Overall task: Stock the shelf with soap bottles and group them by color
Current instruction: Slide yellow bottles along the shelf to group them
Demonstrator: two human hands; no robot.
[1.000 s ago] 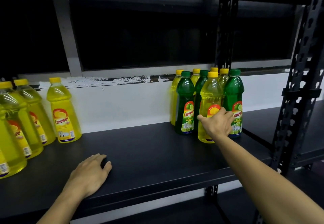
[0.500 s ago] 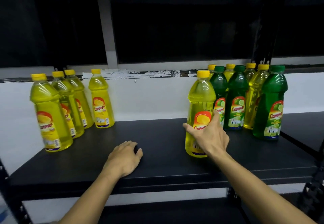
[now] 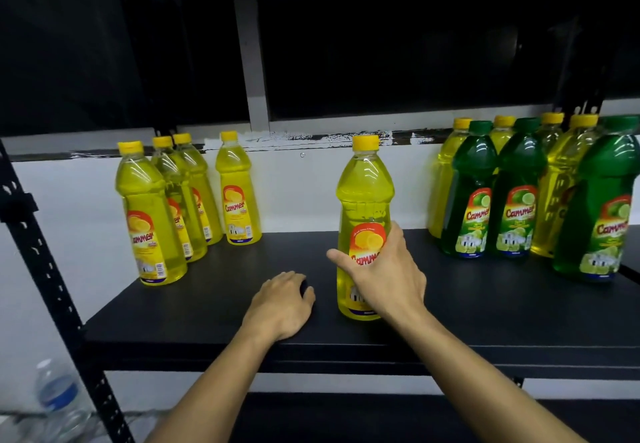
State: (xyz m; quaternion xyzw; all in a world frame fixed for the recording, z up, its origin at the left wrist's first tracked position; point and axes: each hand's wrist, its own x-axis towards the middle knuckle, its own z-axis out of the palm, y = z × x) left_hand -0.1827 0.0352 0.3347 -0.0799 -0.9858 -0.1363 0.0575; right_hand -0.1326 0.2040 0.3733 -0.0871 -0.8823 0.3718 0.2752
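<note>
My right hand (image 3: 384, 276) grips a yellow soap bottle (image 3: 364, 200) around its label; the bottle stands upright near the middle of the black shelf (image 3: 485, 307). My left hand (image 3: 282, 304) rests flat on the shelf just left of that bottle, holding nothing. Several yellow bottles (image 3: 152, 214) stand grouped at the back left. At the back right is a mixed cluster: green bottles (image 3: 472, 193) in front, with yellow ones (image 3: 561, 193) among and behind them.
A black perforated upright post (image 3: 45, 262) frames the shelf on the left. A clear water bottle (image 3: 59, 397) lies low at the bottom left. A white wall band and dark window run behind the shelf. A lower shelf shows beneath.
My right hand has carried the yellow bottle away from the mixed cluster leftward to mid-shelf. The view has swung left, bringing the yellow group into fuller view. My left hand has stayed put.
</note>
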